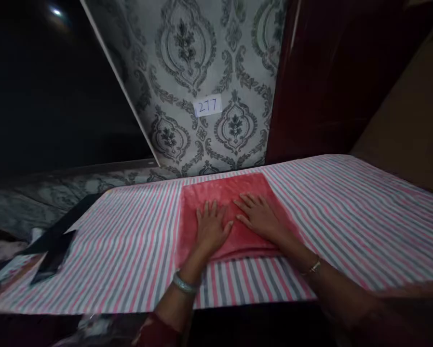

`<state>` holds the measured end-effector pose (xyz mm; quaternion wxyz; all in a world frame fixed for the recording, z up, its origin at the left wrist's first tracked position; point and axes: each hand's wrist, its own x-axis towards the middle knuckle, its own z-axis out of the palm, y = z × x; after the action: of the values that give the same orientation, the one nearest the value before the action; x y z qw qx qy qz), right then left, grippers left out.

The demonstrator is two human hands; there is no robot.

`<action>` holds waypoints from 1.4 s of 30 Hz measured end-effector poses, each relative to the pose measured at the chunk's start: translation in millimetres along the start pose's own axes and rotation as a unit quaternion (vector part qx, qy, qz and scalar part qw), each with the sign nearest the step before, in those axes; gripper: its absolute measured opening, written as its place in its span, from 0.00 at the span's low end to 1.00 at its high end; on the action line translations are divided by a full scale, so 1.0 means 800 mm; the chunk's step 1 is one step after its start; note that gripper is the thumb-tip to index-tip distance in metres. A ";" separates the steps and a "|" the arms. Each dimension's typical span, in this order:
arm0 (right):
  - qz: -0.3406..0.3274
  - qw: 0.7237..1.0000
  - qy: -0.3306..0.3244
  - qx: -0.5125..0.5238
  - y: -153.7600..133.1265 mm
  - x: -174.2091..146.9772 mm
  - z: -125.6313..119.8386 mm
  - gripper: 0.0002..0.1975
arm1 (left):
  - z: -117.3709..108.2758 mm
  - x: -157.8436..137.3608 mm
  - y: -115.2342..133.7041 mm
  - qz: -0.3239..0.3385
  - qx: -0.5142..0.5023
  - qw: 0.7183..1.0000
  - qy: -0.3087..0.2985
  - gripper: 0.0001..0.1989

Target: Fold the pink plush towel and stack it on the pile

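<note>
Red folded cloth (222,190) lies beneath left fingers (214,208) and right fingers (246,199), all spread flat, gripping nothing.

grey damask-patterned wall (222,62) | taped-looking paper "277" (208,105) | black screen (57,91) left | glossy maroon panel (316,82) right | dim light

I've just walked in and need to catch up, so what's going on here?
A person's left hand and right hand lie spread on a red cloth, which looks folded, with layers showing at its near edge. The cloth rests flat on a striped cover. Beyond it, a paper marked 277 is on the patterned wall.
</note>
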<state>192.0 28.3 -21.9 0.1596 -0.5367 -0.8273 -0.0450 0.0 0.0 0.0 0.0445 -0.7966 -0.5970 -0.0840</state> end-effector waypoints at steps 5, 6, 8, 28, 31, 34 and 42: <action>-0.006 1.000 0.018 0.016 0.004 -0.004 -0.001 0.28 | 0.000 0.002 -0.002 0.002 -0.005 1.000 0.007 0.30; -0.009 0.999 0.024 0.021 0.004 -0.004 -0.002 0.28 | 0.001 0.002 -0.002 0.003 -0.006 1.000 0.010 0.31; -0.018 0.999 0.032 0.028 0.006 -0.006 -0.005 0.27 | 0.002 0.001 -0.003 0.005 -0.008 1.000 0.015 0.31; -0.027 0.999 0.019 0.023 0.003 -0.004 -0.004 0.23 | 0.004 0.002 -0.005 0.001 -0.016 1.000 0.012 0.29; -0.026 0.999 0.019 0.024 0.003 -0.004 -0.004 0.23 | 0.003 0.002 -0.005 0.001 -0.019 1.000 0.015 0.28; -0.025 0.999 0.017 0.026 0.003 -0.004 -0.003 0.23 | 0.001 0.003 -0.004 -0.002 -0.024 1.000 0.009 0.29; -0.032 0.994 -0.036 0.094 0.014 0.009 -0.012 0.26 | -0.013 0.006 -0.012 -0.013 -0.081 0.994 -0.068 0.33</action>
<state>201.9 36.6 -11.4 0.1778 -0.4943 -0.8496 0.0471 -8.6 5.2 11.1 -0.0622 -0.7936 -0.6001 -0.0781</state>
